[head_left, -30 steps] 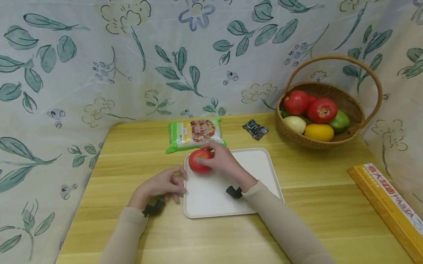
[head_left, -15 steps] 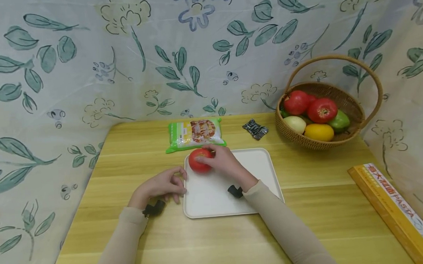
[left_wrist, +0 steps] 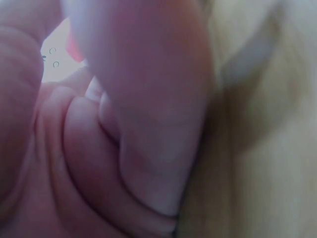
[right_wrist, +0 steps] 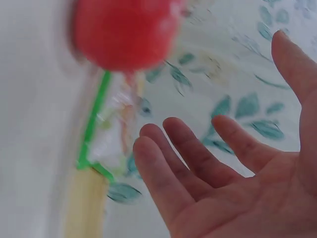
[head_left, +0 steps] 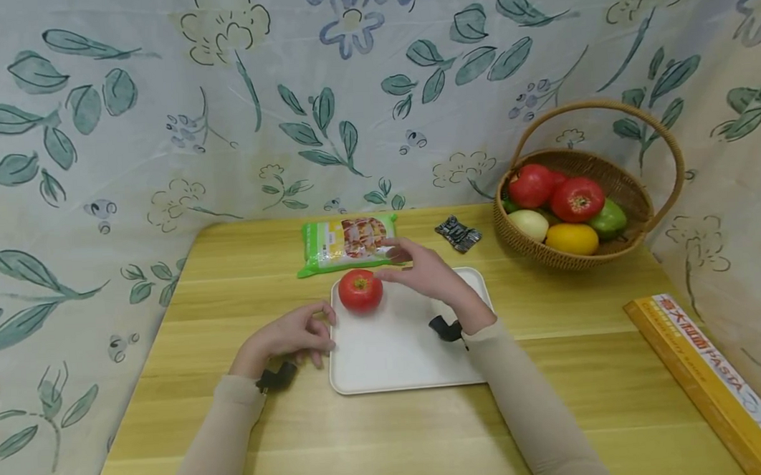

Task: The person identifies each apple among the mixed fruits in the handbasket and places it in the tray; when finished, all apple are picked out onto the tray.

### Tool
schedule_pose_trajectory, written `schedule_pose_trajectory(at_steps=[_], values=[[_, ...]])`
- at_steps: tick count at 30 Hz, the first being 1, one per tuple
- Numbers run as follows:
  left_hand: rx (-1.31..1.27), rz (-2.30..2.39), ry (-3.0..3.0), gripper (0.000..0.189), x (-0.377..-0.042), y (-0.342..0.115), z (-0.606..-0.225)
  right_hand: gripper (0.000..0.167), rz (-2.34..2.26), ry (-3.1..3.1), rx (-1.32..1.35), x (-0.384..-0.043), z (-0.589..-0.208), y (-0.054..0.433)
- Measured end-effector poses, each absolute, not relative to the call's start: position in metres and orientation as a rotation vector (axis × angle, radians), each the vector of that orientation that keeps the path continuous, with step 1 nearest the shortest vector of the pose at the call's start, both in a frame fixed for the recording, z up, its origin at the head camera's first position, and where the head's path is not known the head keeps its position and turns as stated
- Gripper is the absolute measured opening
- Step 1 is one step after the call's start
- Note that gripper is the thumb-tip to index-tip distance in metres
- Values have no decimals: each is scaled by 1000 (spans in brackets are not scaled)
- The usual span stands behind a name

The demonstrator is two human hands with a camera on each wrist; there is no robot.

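Observation:
In the head view a round red tomato (head_left: 360, 291), its top marked by a small greenish-brown spot, sits in the far left corner of the white tray (head_left: 393, 362). My right hand (head_left: 426, 272) is just right of the tomato, fingers spread and holding nothing. The right wrist view shows its open palm (right_wrist: 233, 193), with the blurred tomato (right_wrist: 126, 32) apart from the fingertips. My left hand (head_left: 293, 334) rests by the tray's left edge, fingers loosely curled around nothing. In the left wrist view its fingers (left_wrist: 148, 99) fill most of the picture.
Behind the tray lies a green-and-white food packet (head_left: 350, 243), with a small black crinkled packet (head_left: 459, 233) to its right. A wicker basket (head_left: 550, 261) of fruit and vegetables stands at the back right. A long yellow pasta box (head_left: 717, 385) lies along the right edge.
My right hand has let go of the tomato and moved to the right, its fingers spreading. The tomato stays on the tray. My left hand has not moved.

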State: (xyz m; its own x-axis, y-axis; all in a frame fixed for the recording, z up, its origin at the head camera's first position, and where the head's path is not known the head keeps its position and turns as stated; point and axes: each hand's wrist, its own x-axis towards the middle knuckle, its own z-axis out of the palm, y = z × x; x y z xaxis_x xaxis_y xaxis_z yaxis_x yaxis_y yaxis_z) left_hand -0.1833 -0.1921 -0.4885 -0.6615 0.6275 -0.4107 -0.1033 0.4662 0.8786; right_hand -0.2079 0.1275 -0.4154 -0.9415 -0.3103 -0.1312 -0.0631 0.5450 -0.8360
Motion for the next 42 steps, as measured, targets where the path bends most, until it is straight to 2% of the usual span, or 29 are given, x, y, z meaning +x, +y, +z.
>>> schedule_pose_trajectory(at_steps=[6, 11, 17, 24, 31, 42], values=[[434, 1254, 1965, 44, -183, -191, -488, 74, -1595, 2594, -253, -204, -378, 175], [419, 1259, 1960, 45, -183, -192, -490, 73, -1801, 2687, -106, -199, -361, 221], [421, 1258, 1963, 47, -184, -193, -493, 72, -2028, 2836, 234, -200, -358, 272], [422, 1248, 1976, 47, -184, -193, -493, 76, -2171, 2866, 570, -205, -372, 324], [424, 1248, 1976, 47, -184, -192, -493, 86, -2011, 2932, 768, -211, -383, 350], [428, 1232, 1990, 46, -183, -193, -493, 103, -1919, 2815, 738, -223, -381, 364]])
